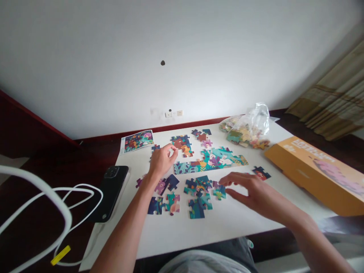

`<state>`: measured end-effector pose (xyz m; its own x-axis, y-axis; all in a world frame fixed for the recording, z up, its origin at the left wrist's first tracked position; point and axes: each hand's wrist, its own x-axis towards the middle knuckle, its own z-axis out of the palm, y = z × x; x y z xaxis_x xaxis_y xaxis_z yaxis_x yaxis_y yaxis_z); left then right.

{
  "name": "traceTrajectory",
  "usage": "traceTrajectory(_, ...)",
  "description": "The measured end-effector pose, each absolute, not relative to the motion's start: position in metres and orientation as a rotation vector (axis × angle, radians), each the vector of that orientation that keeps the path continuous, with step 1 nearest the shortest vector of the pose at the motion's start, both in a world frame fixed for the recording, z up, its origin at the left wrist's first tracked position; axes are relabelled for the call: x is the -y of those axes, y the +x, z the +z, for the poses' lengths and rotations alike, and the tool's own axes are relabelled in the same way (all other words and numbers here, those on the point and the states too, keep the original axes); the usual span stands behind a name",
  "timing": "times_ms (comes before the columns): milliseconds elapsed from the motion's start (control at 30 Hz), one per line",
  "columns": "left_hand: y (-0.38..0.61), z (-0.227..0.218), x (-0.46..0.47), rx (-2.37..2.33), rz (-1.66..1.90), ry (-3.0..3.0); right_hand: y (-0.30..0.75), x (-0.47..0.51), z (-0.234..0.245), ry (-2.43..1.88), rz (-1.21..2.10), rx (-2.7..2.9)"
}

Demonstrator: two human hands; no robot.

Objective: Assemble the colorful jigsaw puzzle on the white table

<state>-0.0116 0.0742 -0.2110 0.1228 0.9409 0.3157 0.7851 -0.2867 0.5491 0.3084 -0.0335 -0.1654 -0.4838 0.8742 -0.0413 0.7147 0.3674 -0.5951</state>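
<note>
Well, the left hand [162, 161] holds its fingers [172, 151] pinched together beside a joined jigsaw section [182, 146], any held piece unclear, while the right hand [250, 191] hovers spread open over loose jigsaw pieces [218, 191], laid picture-up on the white counter [227, 231], seemingly to keep each image visible.

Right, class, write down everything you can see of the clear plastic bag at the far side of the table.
The clear plastic bag is thin and crumpled, its gathered top rising in a loose peak. Many jigsaw pieces in green, cream and orange show through it. It lies on the white surface at the far edge, near the orange cardboard box.
</note>
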Motion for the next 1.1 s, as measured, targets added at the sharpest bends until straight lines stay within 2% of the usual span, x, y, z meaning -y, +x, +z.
traceTrajectory(167,-0.01,-0.21,-0.073,-1.683,0.894,2.161,0.405,0.047,-0.215,-1.843,0.212,1.838)
traceTrajectory(233,-0.008,-0.21,-0.072,-1.674,0.897,2.163,0.429,0.055,-0.231,-1.902,0.122,1.777)
traceTrajectory(467,-0.005,-0.213,-0.07,-1.646,0.91,2.158,0.428,0.067,-0.257,-1.799,0.085,1.918)
traceTrajectory(967,-0.003,-0.213,-0.069,-1.612,0.9,2.148,0.395,0.064,-0.243,-1.955,0.005,1.687)
traceTrajectory(1100,-0.004,-0.214,-0.069,-1.609,0.924,2.157,0.392,0.066,-0.242,-1.883,-0.062,1.718)
